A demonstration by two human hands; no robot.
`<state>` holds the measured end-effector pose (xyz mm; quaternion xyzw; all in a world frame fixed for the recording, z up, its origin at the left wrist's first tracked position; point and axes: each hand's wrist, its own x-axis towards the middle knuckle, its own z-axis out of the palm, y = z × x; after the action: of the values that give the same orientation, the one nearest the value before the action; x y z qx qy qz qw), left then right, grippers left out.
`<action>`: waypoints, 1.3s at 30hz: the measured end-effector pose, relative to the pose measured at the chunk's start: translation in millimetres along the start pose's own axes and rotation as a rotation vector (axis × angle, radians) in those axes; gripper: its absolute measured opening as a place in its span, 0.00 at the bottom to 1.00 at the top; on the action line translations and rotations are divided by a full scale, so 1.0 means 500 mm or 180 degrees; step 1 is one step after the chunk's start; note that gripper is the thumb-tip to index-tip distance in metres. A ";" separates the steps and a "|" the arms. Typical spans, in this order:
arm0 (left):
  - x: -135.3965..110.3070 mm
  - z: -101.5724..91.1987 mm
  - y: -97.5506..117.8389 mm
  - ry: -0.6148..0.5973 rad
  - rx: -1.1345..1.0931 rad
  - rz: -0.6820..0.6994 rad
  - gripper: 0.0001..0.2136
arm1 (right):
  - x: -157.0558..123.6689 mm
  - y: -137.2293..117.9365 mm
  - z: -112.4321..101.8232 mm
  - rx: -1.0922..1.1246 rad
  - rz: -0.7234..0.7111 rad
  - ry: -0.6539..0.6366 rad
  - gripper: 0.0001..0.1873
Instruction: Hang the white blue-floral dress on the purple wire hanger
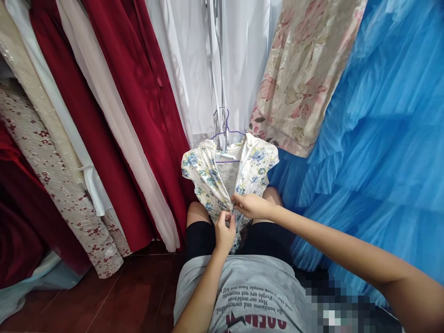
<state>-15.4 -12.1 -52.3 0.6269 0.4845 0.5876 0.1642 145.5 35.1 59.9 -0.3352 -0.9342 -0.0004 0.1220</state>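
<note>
Grey T-shirt cloth with upside-down dark lettering lies closest, worn by the person, and beyond it come black shorts and bare knees. Between the thighs, past the front edge of the lap, is a white cap-sleeved garment of thin cloth printed with blue and yellow flowers. Its shoulders rest on the two ends of a thin purple hanger, neckline uppermost; its lower part falls between the legs. What the hanger's hook hangs on is hard to tell, as long white straps run down beside it.

Left hand and right hand meet at the middle of the garment's front, below the V of the neckline, almost touching. Each grip is a pinch: thumb and fingertips pressed together on the front edges, the right slightly higher than the left. Any fastener between them is too small to make out.

Judging from this, the step in hand is close fingertip work where the two front edges meet. It seems to call for one grip steadying the cloth while the other makes small adjustments, both edges held level and the hanger undisturbed.
</note>
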 end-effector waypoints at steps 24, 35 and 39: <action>-0.014 0.004 -0.031 0.0025 -0.0285 -0.0157 0.10 | 0.009 -0.005 0.076 0.0871 0.0513 0.0215 0.17; -0.007 0.001 -0.028 -0.0064 -0.0152 0.0125 0.08 | 0.027 -0.020 0.037 0.4174 0.1521 0.0337 0.12; -0.005 0.008 -0.027 -0.0192 0.0031 0.0232 0.07 | 0.064 0.016 0.005 0.4705 0.1905 0.0580 0.09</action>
<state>-17.2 -6.0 -65.3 0.6624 0.4590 0.5716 0.1541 126.1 61.4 63.9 -0.4026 -0.5496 0.6237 0.3831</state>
